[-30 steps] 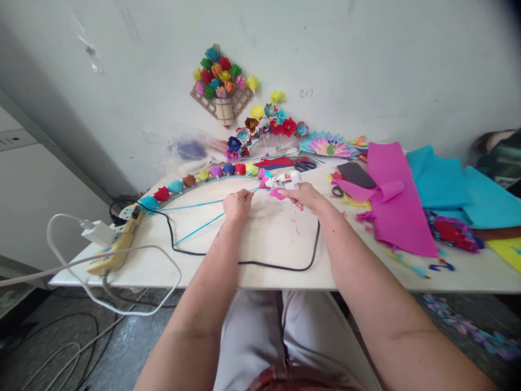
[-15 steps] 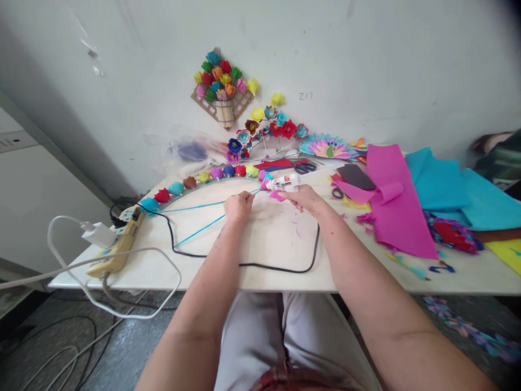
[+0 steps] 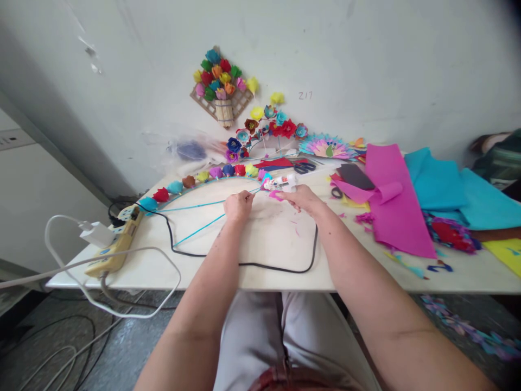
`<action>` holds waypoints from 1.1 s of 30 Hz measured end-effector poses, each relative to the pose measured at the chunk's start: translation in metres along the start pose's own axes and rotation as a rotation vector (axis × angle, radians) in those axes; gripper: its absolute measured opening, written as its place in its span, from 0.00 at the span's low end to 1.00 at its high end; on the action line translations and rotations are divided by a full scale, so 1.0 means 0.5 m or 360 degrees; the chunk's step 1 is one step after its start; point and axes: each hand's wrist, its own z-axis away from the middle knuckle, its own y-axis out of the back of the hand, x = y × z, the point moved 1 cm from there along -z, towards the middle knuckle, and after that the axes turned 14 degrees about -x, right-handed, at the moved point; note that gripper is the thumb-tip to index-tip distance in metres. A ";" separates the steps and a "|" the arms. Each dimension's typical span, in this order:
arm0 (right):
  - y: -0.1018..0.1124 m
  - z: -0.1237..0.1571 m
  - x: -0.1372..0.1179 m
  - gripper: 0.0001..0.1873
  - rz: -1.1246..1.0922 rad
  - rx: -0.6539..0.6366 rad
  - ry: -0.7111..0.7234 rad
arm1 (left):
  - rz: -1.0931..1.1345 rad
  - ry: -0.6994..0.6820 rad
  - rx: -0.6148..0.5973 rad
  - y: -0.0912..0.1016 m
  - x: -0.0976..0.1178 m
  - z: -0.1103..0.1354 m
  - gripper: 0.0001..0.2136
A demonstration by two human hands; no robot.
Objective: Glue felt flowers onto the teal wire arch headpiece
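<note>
My left hand [image 3: 238, 206] is closed in a pinch on thin turquoise sticks [image 3: 199, 229] that run left across the white table [image 3: 268, 239]. My right hand [image 3: 303, 197] grips a white glue gun [image 3: 281, 182], its nozzle pointing left at a small pink flower piece [image 3: 277, 194] near the stick ends. Behind both hands lies a curved row of paper flowers [image 3: 203, 176] in several colours. The glue gun's black cord [image 3: 244, 263] loops over the table in front of my hands.
Pink felt [image 3: 393, 201] and turquoise felt [image 3: 451, 187] lie at the right, with a dark phone [image 3: 356, 175] and scissors [image 3: 304, 166]. A yellow power strip [image 3: 118, 247] with a white charger [image 3: 95, 233] sits at the left edge. Flower decorations [image 3: 222, 81] stand along the wall.
Hardly anything has changed. The view shifted slightly, and my right hand with the glue gun edged a little left toward the stick ends.
</note>
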 end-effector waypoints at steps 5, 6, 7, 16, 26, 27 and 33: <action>-0.001 -0.002 0.002 0.19 0.0009 -0.0007 0.0003 | 0.0003 -0.0033 0.0015 -0.002 -0.001 -0.002 0.17; 0.000 -0.002 0.003 0.19 -0.0001 -0.0002 0.0011 | 0.0002 -0.0035 0.0021 -0.002 -0.002 -0.002 0.17; 0.002 -0.002 0.004 0.19 -0.0012 0.0005 0.0017 | 0.0002 -0.0035 0.0028 -0.002 -0.002 -0.002 0.17; 0.021 -0.009 0.017 0.16 -0.0071 0.0064 0.0045 | 0.0038 -0.0011 0.0034 0.003 -0.002 0.001 0.17; 0.013 0.000 0.006 0.17 -0.0054 0.0013 0.0042 | 0.0022 -0.0009 0.0039 0.007 0.000 0.002 0.17; 0.013 0.000 0.006 0.17 -0.0049 0.0007 0.0037 | 0.0027 -0.0007 0.0035 0.007 -0.001 0.002 0.17; 0.015 -0.004 0.010 0.18 -0.0034 -0.0010 0.0040 | 0.0047 -0.0006 0.0045 0.007 -0.002 0.003 0.17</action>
